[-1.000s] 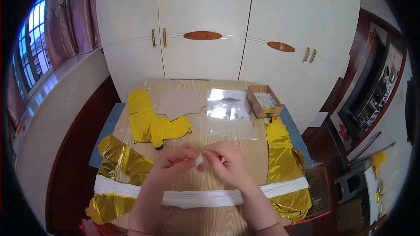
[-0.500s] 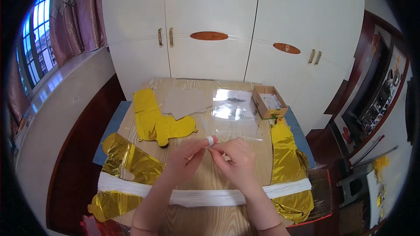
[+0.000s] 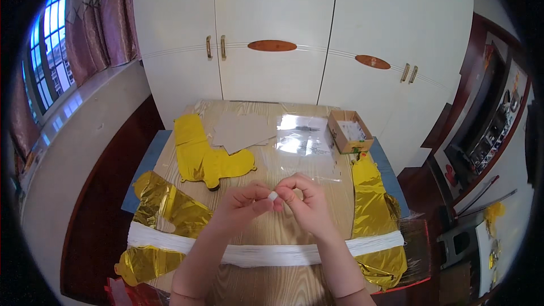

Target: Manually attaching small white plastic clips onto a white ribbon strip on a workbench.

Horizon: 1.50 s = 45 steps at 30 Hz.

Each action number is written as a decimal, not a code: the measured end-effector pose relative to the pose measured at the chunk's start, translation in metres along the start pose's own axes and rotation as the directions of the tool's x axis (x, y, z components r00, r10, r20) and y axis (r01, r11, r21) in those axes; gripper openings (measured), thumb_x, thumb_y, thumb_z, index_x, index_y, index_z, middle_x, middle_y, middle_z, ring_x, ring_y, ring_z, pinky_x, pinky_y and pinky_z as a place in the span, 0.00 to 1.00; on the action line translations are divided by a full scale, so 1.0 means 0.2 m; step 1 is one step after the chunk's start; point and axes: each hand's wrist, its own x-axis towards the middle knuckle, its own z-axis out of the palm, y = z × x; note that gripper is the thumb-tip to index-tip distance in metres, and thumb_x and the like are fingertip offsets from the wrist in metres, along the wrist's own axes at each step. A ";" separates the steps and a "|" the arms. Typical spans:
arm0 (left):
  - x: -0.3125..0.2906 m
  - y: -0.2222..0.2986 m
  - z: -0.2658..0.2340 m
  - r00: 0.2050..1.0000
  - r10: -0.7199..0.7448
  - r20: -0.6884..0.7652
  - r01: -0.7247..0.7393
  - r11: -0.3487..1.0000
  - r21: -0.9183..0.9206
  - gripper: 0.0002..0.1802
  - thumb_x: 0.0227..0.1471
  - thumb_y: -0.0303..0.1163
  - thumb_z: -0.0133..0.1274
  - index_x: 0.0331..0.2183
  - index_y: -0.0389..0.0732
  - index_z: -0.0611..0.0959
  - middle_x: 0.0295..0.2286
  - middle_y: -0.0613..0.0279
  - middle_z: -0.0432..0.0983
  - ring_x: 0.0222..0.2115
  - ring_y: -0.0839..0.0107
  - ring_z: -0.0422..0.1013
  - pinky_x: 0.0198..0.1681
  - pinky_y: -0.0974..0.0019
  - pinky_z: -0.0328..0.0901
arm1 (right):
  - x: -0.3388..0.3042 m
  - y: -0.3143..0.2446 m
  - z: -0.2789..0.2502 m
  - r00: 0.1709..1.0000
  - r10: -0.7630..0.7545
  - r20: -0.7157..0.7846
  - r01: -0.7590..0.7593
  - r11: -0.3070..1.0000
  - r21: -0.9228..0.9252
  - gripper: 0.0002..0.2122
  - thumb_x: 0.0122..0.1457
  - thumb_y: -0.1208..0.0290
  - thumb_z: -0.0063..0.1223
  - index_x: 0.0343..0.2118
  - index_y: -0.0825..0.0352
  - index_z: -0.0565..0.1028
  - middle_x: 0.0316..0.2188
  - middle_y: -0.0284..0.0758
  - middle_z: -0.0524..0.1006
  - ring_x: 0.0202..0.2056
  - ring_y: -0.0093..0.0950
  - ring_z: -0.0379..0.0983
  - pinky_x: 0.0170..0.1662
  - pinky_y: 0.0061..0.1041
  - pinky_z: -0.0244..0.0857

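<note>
Above the middle of the table, my left hand (image 3: 245, 203) is closed, with a small white band-like piece (image 3: 272, 196) at its fingertips. Whether the piece goes around a finger or is pinched, I cannot tell. My right hand (image 3: 303, 201) meets it from the other side, thumb and forefinger pinched against the white piece. Below my hands a long bundle of white strands (image 3: 266, 255) stretches across the table, passing under both forearms. It lies over gold foil balloons at the left (image 3: 170, 204) and right (image 3: 371, 198), both flat.
Farther back on the wooden table (image 3: 266, 161) lie a flat yellow balloon (image 3: 195, 150), grey card sheets (image 3: 241, 130), a clear plastic bag (image 3: 306, 147) and an open cardboard box (image 3: 350, 133). White cabinet doors (image 3: 272, 5) stand behind the table.
The white piece has come slightly nearer to me and turned. My right fingers have shifted from below it to its right side. My left fingers have curled in more.
</note>
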 end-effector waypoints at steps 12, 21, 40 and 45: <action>0.04 -0.06 0.03 0.987 0.094 -0.128 -0.121 0.968 -0.219 0.08 0.49 0.23 0.49 0.35 0.35 0.76 0.33 0.64 0.73 0.36 0.78 0.67 0.41 0.73 0.60 | 0.01 0.00 0.00 0.976 -0.212 0.053 0.218 0.938 -0.268 0.08 0.51 0.78 0.48 0.35 0.67 0.74 0.26 0.35 0.74 0.28 0.24 0.69 0.34 0.21 0.62; 0.03 -0.03 0.04 0.990 -0.044 -0.136 0.030 0.994 -0.102 0.07 0.51 0.25 0.48 0.35 0.37 0.75 0.31 0.68 0.71 0.34 0.81 0.66 0.40 0.78 0.59 | 0.00 -0.08 -0.06 0.994 -0.093 -0.055 0.084 0.984 -0.159 0.11 0.51 0.81 0.48 0.38 0.70 0.74 0.33 0.37 0.75 0.33 0.21 0.70 0.35 0.18 0.64; 0.04 -0.02 -0.03 0.998 -0.010 -0.056 0.008 1.000 -0.022 0.12 0.46 0.17 0.49 0.31 0.40 0.64 0.25 0.65 0.70 0.27 0.78 0.68 0.33 0.75 0.63 | 0.00 -0.04 -0.02 0.963 0.253 0.097 -0.265 0.955 0.137 0.04 0.50 0.79 0.53 0.30 0.70 0.75 0.22 0.27 0.74 0.23 0.10 0.64 0.27 0.09 0.58; 0.05 -0.02 -0.03 0.983 -0.007 -0.183 0.013 0.999 0.033 0.15 0.42 0.15 0.51 0.31 0.40 0.65 0.25 0.66 0.69 0.27 0.81 0.67 0.30 0.78 0.62 | 0.00 0.02 0.01 0.962 0.270 0.029 -0.269 0.935 0.230 0.04 0.49 0.80 0.54 0.29 0.70 0.74 0.21 0.24 0.72 0.21 0.09 0.61 0.25 0.08 0.55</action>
